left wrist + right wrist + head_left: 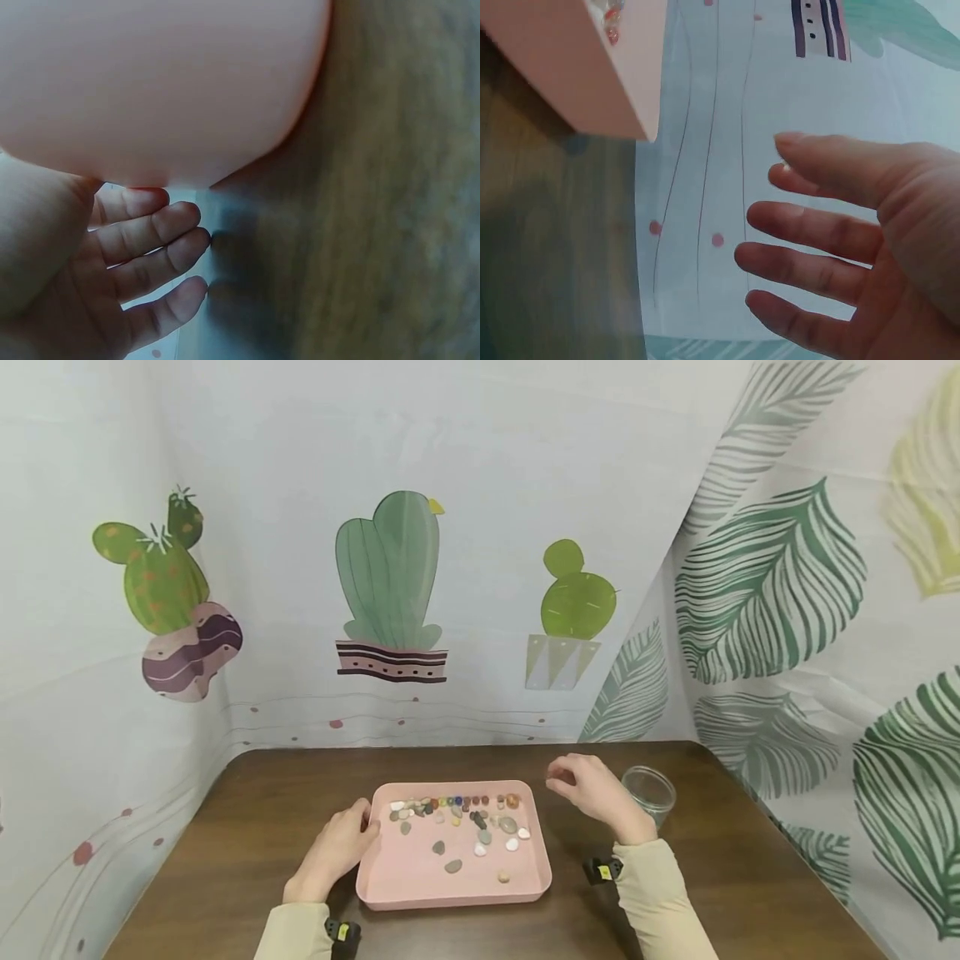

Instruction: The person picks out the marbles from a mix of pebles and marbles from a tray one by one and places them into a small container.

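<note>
A pink tray (420, 881) lies on the table, with pebbles and small beads spread over its upper half. My left hand (339, 846) rests against the tray's left wall. In the left wrist view its fingers (161, 240) are loosely bent beside the tray wall (165, 90), and the thumb is mostly hidden. Off the tray's upper right side, my right hand (592, 787) hovers above the table. In the right wrist view its thumb and index tips come close together with a pale speck between them, too small to identify. The other fingers (810, 270) are spread and nearly straight.
A clear glass jar (649, 792) stands right of my right hand, its contents hard to make out. Beads form a row along the tray's far side; white stones (512, 843) and grey pebbles (453, 866) lie nearer. A printed curtain (480, 710) hangs behind the wooden table (300, 777).
</note>
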{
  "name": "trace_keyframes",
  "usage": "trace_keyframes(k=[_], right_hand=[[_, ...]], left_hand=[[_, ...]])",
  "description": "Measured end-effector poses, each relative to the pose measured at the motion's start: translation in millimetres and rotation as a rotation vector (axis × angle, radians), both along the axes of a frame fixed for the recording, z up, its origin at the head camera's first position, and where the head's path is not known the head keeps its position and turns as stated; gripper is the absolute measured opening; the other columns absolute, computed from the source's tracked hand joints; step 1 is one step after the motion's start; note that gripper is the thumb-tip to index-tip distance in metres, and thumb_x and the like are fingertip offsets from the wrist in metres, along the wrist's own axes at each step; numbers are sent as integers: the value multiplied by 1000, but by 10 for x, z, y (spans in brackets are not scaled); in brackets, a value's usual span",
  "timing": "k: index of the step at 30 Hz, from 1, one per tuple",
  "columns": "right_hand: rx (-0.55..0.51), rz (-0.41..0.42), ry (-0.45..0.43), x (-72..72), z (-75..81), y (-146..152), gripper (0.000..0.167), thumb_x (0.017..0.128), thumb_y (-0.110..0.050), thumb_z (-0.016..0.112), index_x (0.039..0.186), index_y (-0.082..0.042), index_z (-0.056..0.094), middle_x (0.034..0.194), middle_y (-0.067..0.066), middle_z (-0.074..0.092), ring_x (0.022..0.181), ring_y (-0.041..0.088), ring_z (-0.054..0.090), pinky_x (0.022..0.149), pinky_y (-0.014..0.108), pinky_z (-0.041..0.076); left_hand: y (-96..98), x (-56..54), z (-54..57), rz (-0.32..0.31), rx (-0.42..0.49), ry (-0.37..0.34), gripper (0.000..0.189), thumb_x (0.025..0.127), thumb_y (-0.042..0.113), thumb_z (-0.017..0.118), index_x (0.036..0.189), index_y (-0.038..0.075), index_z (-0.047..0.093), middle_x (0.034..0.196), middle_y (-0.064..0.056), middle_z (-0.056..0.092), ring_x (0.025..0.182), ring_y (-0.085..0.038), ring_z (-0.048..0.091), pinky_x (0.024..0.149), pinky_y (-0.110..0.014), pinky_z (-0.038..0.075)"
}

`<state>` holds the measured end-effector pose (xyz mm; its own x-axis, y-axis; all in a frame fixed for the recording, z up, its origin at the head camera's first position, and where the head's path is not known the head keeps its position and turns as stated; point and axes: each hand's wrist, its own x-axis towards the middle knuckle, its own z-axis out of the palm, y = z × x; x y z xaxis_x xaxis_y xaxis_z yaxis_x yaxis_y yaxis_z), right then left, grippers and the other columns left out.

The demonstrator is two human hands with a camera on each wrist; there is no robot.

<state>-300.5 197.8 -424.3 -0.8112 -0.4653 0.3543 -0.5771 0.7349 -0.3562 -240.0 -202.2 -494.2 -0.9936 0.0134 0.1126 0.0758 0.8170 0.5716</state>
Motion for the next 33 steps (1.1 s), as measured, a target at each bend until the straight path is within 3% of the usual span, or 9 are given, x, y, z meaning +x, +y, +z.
trace_keyframes(k=[14,25,33], right_hand=[[-32,-110,-20,109,37,488,13,90,-16,70,99,-7,70,93,0,67,86,21,64,76,42,51],[-121,-213,38,67,87,923,8,88,-12,71,95,-8,70,94,7,69,85,28,67,75,47,52],[-121,-293,89,78,57,1215,8,88,-15,72,93,-9,70,94,8,69,88,34,63,75,49,47]], left_hand=[[2,-36,-52,-8,-15,-25,9,93,16,60,91,10,54,72,-1,50,64,-16,49,57,-34,40],[-7,-16,-30,3,-1,-35,9,93,16,59,92,9,54,73,-1,51,64,-17,49,57,-34,40],[0,-21,-19,12,-8,-30,9,93,16,60,92,9,54,72,-2,50,64,-17,48,57,-34,39]])
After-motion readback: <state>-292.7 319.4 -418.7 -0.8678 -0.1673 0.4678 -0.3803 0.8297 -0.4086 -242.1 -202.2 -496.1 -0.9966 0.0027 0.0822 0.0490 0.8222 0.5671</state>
